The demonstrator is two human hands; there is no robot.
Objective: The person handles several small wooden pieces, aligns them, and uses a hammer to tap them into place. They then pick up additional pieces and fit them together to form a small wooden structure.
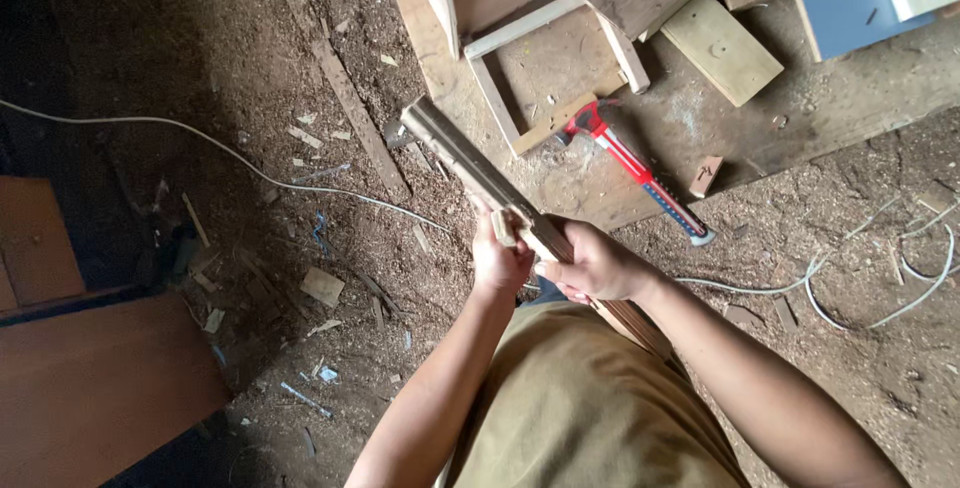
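Observation:
A long moulded wooden strip (462, 153) runs from my waist up and to the left, tilted over the floor. My left hand (498, 258) presses a small pale block, perhaps sandpaper on wood (505, 227), against the strip's side. My right hand (592, 265) grips the strip just beside it, fingers wrapped around. Both hands sit close together near the strip's middle, above my olive shirt.
A red and grey hammer (640, 172) lies on a wooden board (800, 118) with offcuts and a frame of pale slats (520, 33). White cable (200, 138) crosses the sawdust floor; more cable (900, 278) coils right. A brown cabinet (95, 378) stands at left.

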